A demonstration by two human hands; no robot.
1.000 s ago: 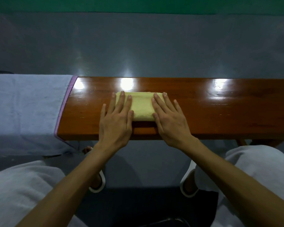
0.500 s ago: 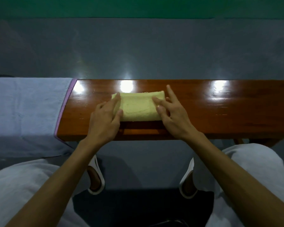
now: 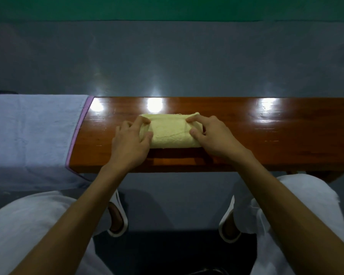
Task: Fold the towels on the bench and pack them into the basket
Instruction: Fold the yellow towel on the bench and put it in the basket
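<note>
the folded yellow towel (image 3: 172,131) lay mid-bench (image 3: 246,135), pinched at its ends by the left hand (image 3: 130,141) and the right hand (image 3: 214,135), thumb and fingers curled into the cloth. a blue towel (image 3: 32,133) draped the bench's left end.

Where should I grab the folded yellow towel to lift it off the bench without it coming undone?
Take the yellow towel by its two short ends, coming in from the left and right. It lies as a thick, wide bundle along the bench, so pinching each end should clamp the layers together. The left hand and right hand pinch there.
</note>
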